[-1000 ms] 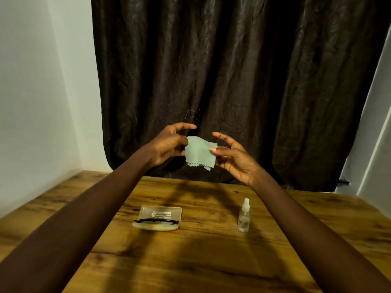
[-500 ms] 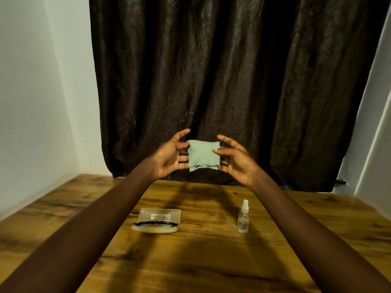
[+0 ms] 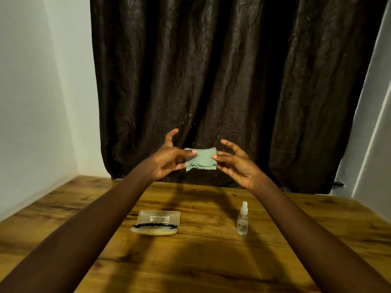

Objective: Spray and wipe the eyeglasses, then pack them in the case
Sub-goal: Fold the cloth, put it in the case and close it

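cloth [image 3: 201,159] now folded in half | pinched flat btwn both hands

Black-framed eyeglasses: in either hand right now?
No, the black-framed eyeglasses lie in the open clear case; both hands hold the green cloth.

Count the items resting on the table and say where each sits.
3. The open case lies left of centre, the eyeglasses rest in it, and the spray bottle stands upright to its right. Nothing seems hidden.

Matt green cloth [image 3: 201,159], glossy wood-grain table [image 3: 211,261], clear plastic bottle [image 3: 242,219], crinkled sheeny curtain [image 3: 232,81].
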